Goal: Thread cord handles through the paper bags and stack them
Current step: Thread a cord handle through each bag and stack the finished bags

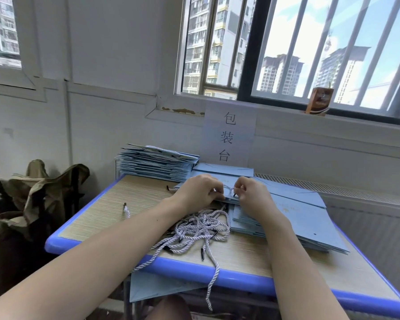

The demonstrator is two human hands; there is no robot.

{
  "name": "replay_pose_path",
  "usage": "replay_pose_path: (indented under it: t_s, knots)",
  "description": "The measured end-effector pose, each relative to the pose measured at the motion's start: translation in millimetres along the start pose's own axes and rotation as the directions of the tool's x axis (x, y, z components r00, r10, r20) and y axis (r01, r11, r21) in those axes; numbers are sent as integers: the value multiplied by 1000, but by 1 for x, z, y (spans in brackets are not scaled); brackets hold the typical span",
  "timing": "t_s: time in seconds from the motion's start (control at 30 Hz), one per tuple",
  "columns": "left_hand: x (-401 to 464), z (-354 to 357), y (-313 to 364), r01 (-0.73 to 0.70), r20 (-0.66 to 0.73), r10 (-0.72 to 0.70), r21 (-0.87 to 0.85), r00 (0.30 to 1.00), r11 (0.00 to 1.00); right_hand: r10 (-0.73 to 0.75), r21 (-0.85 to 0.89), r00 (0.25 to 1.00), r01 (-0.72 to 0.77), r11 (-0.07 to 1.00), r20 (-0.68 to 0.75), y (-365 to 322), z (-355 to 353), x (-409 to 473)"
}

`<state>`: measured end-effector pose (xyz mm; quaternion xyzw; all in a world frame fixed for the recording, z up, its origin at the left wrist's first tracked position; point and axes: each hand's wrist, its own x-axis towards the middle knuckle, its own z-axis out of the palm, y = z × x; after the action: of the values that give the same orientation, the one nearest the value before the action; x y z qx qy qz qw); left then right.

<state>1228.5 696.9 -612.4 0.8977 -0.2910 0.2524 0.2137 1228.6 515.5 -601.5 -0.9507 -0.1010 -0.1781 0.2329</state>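
On the table (134,192) the flat bag (226,181) lies under both my hands, left hand (198,191) pinning its edge, right hand (249,192) pinching the cord (229,188) whose black tip (234,194) points down at the paper.

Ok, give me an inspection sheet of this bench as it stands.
Surface: wood-grain table with blue rim.
Job's things: finished stack at far left; flat bags at right; loose cords in the middle.
Clutter: one cord lying apart; a bag hanging below the front edge.
Hands: left hand and right hand pinch a cord at the top bag.
Cables: nothing seen.
Surroundings: paper sign, carton on sill, barred window.
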Motion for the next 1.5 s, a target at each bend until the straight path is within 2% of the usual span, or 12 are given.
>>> replay_pose_path:
  t_s: [0.2, 0.37, 0.57, 0.77, 1.07, 1.17, 1.27, 1.43, 1.5]
  knots:
    - [0, -1, 0, 2, 11, -2, 11, 1000, 1000, -16, 102, 999, 12, 995, 45, -3, -1, -1]
    - [0, -1, 2, -2, 9, 2, 13, 1000, 1000, 28, 115, 999, -30, 993, 24, -2, -1, -2]
    - [-1, -2, 3, -1, 0, 1, 14, 1000, 1000, -9, 150, 1000, 6, 989, 21, -3, -2, -2]
    - [-1, -1, 5, -42, -79, 44, 30, 996, 999, 52, 256, 998, -41, 966, -37, -3, -8, -3]
    - [-1, 1, 5, -20, -309, 31, 39, 951, 999, -54, 302, 996, 72, 951, -65, -10, -16, -7]
    - [-1, 1, 5, -18, -339, 26, 28, 940, 999, -79, 334, 994, 101, 937, -78, -10, -15, -7]
    - [0, 3, 4, -25, -339, 31, 20, 940, 999, -66, 363, 993, 99, 927, -101, -10, -14, -7]
    - [2, 2, 6, -21, -407, 34, 37, 913, 999, -7, 289, 992, 42, 956, -123, -8, -7, -3]
    - [1, -1, 9, -14, -421, 24, 28, 907, 1000, 56, 359, 985, 6, 933, -162, -6, -7, -1]
